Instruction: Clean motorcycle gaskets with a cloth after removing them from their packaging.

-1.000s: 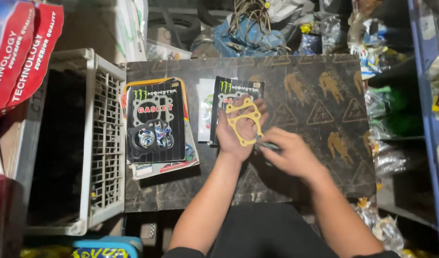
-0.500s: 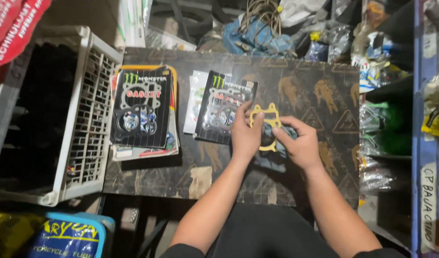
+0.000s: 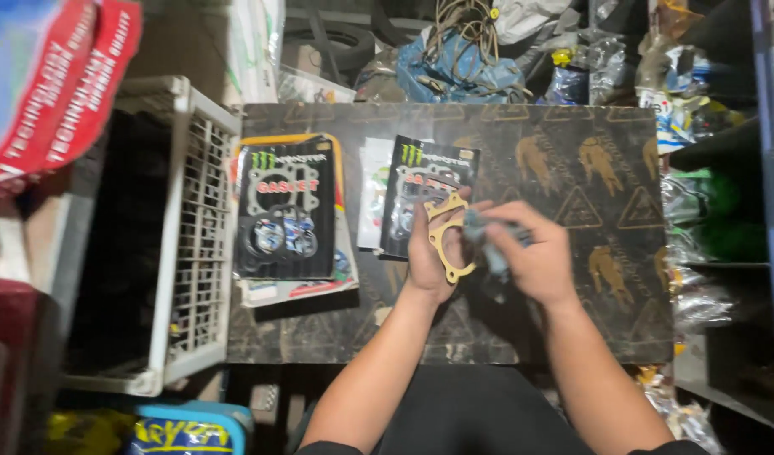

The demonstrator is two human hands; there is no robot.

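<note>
My left hand (image 3: 429,253) holds a flat tan paper gasket (image 3: 447,238) with cut-out holes, just above the dark patterned board (image 3: 572,177). Close against its right side, my right hand (image 3: 534,257) pinches a small grey-blue object (image 3: 481,227) that touches the gasket; motion blur hides what it is. A black gasket-kit pack (image 3: 422,181) lies on the board behind my left hand. A second, larger black kit pack (image 3: 286,206) rests on a pile of flat packs to the left.
A white plastic crate (image 3: 193,244) stands along the board's left edge. Red printed packaging (image 3: 63,93) hangs at the upper left. Bagged parts and a blue bag (image 3: 454,67) crowd the far side, and shelves of packed goods (image 3: 707,211) line the right.
Both hands stayed together over the board's middle while the head camera shifted. My right hand now sits higher against the gasket, and it is blurred with motion.
</note>
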